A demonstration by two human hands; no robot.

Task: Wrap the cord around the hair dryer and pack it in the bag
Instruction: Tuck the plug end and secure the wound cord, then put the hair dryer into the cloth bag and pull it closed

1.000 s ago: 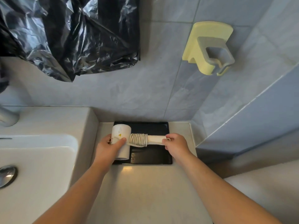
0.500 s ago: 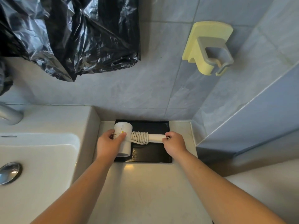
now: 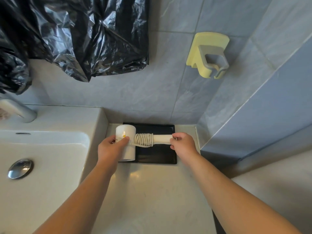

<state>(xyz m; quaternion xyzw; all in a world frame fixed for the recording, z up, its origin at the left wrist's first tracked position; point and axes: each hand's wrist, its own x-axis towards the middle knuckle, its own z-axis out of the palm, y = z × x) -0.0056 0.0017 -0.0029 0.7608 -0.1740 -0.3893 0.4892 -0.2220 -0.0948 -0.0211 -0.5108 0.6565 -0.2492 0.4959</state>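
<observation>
Nearest the camera lies a pale, glossy counter (image 3: 152,191) with a stone-like sheen, and 2 bare forearms reach over it to a flat black tray (image 3: 158,156) with a low rim. The hair dryer (image 3: 125,132), smooth matte white plastic with a stubby cylindrical barrel and a straight handle, is held crosswise just above that tray. The left hand (image 3: 109,147) curls round the barrel, its thumb pressing the loose tail of the cord (image 3: 143,140) against the shell, likely so the winding cannot spring loose. 2 small metal prongs by the fingers are probably the plug, though most of it is hidden. The cord, cream and rubbery, sits in tight, even turns round the handle next to the barrel. The right hand (image 3: 183,143) pinches the bare end of the handle between thumb and fingertips, steadying it level. To the left is a white ceramic sink (image 3: 50,157). On the grey marbled tiles beyond, a yellow and grey wall holder (image 3: 209,54) stands empty, and a crinkled, shiny black plastic bag (image 3: 84,34) hangs well apart, seemingly the dryer's destination.
</observation>
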